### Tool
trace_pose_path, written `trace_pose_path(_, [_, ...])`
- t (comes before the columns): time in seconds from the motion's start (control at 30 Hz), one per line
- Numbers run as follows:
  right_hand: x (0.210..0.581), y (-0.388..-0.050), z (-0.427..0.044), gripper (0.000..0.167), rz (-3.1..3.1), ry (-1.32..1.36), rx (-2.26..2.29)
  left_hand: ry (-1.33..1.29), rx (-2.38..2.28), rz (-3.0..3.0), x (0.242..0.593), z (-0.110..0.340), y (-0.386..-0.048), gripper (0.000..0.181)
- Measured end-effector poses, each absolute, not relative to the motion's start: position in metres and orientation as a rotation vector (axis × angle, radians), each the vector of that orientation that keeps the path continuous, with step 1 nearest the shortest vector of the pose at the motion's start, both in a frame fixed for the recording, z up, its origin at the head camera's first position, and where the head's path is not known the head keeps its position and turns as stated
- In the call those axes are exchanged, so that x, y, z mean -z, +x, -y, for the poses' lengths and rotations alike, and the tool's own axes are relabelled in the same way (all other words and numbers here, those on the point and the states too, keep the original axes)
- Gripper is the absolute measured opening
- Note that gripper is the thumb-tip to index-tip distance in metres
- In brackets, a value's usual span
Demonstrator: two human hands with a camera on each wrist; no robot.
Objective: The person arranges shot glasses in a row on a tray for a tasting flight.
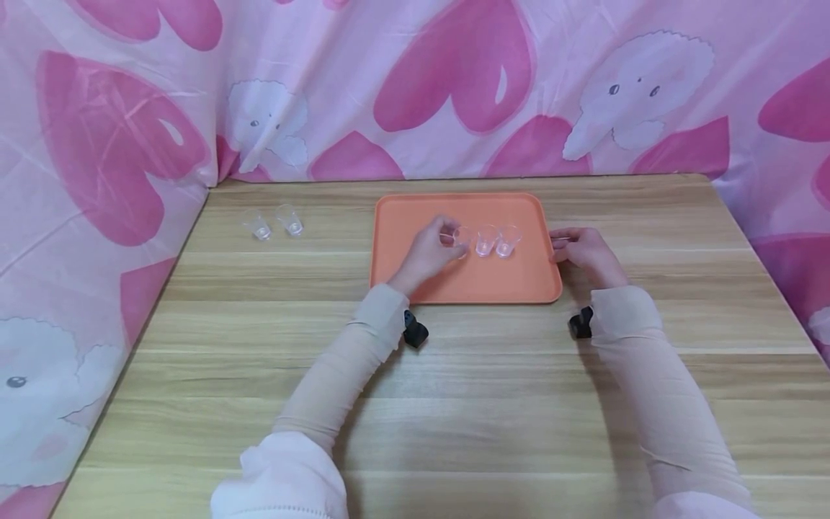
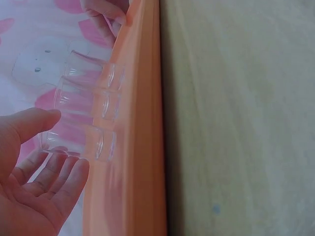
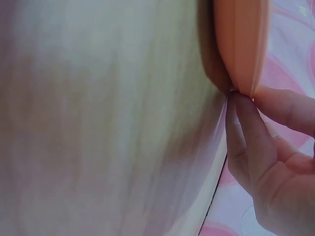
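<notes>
Three small clear cups stand in a row on an orange tray (image 1: 454, 288). My left hand (image 1: 426, 251) is at the leftmost cup (image 1: 461, 238), with thumb and fingers on either side of its rim. In the left wrist view that cup (image 2: 78, 140) sits upright on the tray between the thumb and the fingers. Close to its right are the middle cup (image 1: 485, 241) and the right cup (image 1: 508, 242). At the tray's right edge, my right hand (image 1: 586, 252) pinches the rim. The right wrist view shows its thumb and fingertips at the tray corner (image 3: 241, 59).
Two more clear cups, one (image 1: 259, 226) left of the other (image 1: 290, 220), stand on the wooden table (image 1: 480, 404) left of the tray. A pink patterned cloth (image 1: 337, 86) hangs behind the table and along its sides.
</notes>
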State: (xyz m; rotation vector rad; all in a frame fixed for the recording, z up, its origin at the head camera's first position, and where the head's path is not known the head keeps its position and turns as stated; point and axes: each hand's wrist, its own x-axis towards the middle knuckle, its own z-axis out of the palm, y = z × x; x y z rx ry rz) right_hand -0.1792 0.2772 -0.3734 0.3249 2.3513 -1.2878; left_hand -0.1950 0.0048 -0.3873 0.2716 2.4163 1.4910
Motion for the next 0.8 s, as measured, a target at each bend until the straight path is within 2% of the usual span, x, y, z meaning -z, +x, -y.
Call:
trace_pose_path(0.6, [0.3760, -0.1797, -0.2779, 0.054, -2.359, 0.309, 1.317, 0.289, -1.509, -2.414, 0.3877, -0.0073, -0.1951, 0.044])
trace_pose_path(0.8, [0.3759, -0.1792, -0.2776, 0.054, -2.360, 0.318, 1.305, 0.292, -1.515, -2.397, 0.3868, -0.0048, -0.1936, 0.050])
